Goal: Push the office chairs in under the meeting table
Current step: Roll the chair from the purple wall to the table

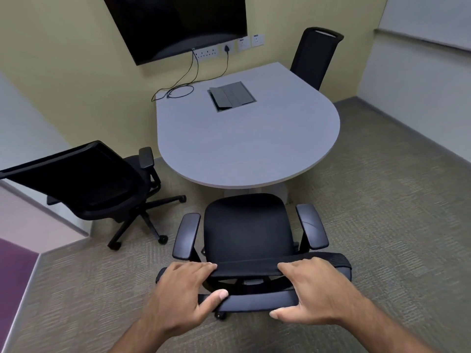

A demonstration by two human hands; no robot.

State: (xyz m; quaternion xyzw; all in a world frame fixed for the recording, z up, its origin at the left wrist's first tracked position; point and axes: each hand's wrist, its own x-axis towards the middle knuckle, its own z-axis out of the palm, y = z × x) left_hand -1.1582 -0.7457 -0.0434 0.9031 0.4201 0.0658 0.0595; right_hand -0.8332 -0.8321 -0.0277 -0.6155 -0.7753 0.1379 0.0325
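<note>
Nearest the camera, the left hand [182, 289] and the right hand [309, 291] both rest on the top rail of the near chair [248, 225]; on each, the fingers curl over the front of the rail and the thumb hooks underneath, so both hands are closed around it. The chair sits at 12 o'clock from the person, facing the meeting table [244, 138], with the front of its seat just short of the rounded table edge and its armrests still fully outside.

This looks like the start of pushing the first chair. The next move calls for a straight shove toward 12 o'clock, keeping the seat lined up with the table's pedestal so the armrests pass beneath the top, if they are low enough, which cannot be judged here.

At 10 o'clock, the second chair [96, 184] stands well apart from the table, turned at an angle. At 1 o'clock, beyond the table, the far chair [314, 57] seems already tucked in. A dark screen [175, 24] hangs on the wall behind.
</note>
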